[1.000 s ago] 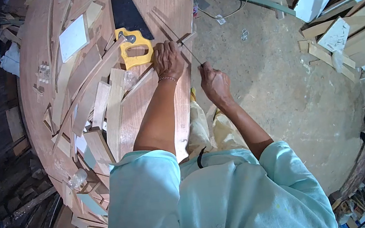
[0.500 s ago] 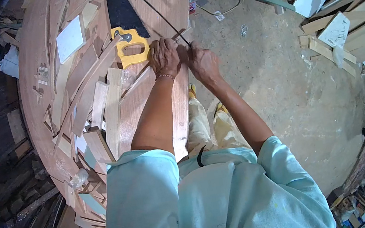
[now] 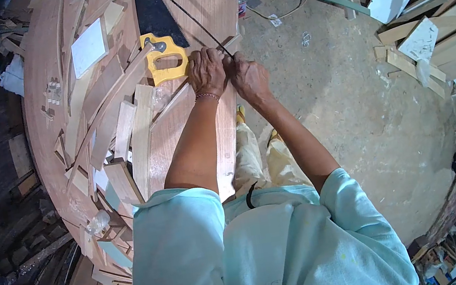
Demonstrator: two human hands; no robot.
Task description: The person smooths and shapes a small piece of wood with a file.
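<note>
Beside the saw, my right hand, clamped on a thin rod, now sits nearer my left hand, closure unclear, stroke seemingly spent.

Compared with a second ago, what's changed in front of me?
Your right hand has moved forward and left, close beside your left hand, carrying the thin rod along. Nothing was visibly picked up or let go. Your left hand and the saw stayed put.

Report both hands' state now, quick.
Left hand: closed, fingers curled over a narrow wood strip.
Right hand: closed, holding a thin dark rod-like tool by its near end.
</note>
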